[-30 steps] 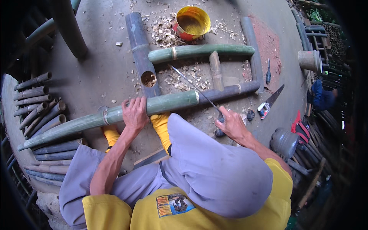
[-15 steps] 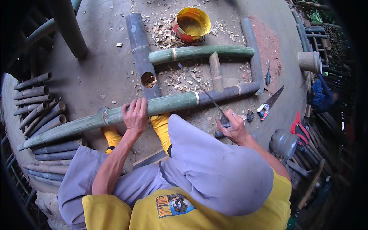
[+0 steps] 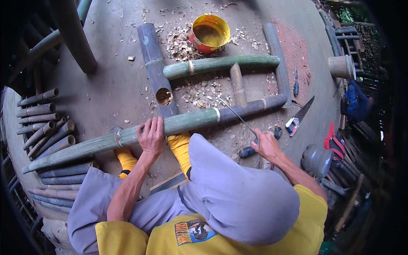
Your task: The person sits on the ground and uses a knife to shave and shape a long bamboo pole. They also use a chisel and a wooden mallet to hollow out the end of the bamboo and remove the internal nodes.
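Long round green bamboo pole (image 3: 187, 122) is being clamped over dark round bamboo tube (image 3: 154, 55) by fingers of left hand (image 3: 151, 135) | thin grey metal blade (image 3: 239, 117) is being gripped by right hand (image 3: 267, 146) | likely stiff, heavy, smooth pole is best being held near middle

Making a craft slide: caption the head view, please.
Left hand resting on a green bamboo pole, right hand holding a long thin tool; pale chips lie scattered beyond.

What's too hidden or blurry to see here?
In the head view:
Long thin tool: handle mostly covered by the right hand.
Left hand: palm hidden by the hand's own back.
Dark post: top cut off by the upper edge.
Blue thing at right: too dim and blurred to name.
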The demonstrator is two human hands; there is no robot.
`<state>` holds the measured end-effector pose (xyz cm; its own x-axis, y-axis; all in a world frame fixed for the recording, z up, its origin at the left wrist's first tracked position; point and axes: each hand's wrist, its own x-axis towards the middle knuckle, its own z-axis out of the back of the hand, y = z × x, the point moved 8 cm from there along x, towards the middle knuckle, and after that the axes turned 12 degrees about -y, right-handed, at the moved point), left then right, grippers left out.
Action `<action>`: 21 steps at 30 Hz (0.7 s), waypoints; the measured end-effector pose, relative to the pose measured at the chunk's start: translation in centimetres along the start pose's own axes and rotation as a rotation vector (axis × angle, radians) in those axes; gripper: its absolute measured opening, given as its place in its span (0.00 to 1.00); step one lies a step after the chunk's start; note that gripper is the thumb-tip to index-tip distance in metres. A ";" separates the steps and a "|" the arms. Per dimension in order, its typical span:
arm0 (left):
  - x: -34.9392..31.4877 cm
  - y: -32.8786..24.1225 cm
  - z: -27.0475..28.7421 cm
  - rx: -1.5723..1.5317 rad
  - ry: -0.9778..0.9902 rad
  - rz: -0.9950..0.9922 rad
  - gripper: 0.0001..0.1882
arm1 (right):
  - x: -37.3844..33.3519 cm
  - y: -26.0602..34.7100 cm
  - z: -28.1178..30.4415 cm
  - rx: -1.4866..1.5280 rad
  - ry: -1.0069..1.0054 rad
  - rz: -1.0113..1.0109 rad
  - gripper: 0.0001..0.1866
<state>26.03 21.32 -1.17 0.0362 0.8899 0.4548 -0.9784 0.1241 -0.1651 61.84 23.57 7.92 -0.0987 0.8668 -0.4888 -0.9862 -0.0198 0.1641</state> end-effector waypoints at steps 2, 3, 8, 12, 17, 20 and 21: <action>-0.2 0.1 0.4 -0.015 0.036 0.023 0.25 | -0.5 1.1 1.0 0.071 -0.119 -0.041 0.18; -0.8 -0.2 0.7 -0.012 0.033 0.029 0.25 | -0.1 0.8 1.3 0.124 -0.189 -0.077 0.18; 0.1 -0.5 0.8 0.007 0.014 -0.024 0.21 | 6.0 -4.6 1.5 0.244 -0.763 -0.103 0.31; 0.1 -0.4 1.2 -0.013 0.024 -0.011 0.21 | 11.5 -8.0 -0.1 0.146 -0.773 -0.176 0.37; -0.1 -0.1 1.0 -0.032 0.061 0.020 0.21 | 14.3 -9.3 -2.1 0.056 -0.809 -0.076 0.36; 0.2 -0.5 0.9 -0.060 0.036 0.036 0.21 | 15.0 -10.8 -3.3 0.130 -0.697 -0.205 0.36; 0.1 -0.4 1.0 -0.066 0.025 0.047 0.20 | 14.9 -9.0 -2.7 0.075 -0.756 -0.113 0.36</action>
<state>26.20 20.92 -0.18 -0.0040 0.9060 0.4232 -0.9636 0.1097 -0.2439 68.92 35.35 -3.19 0.1464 0.9670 0.2087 -0.9706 0.0997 0.2190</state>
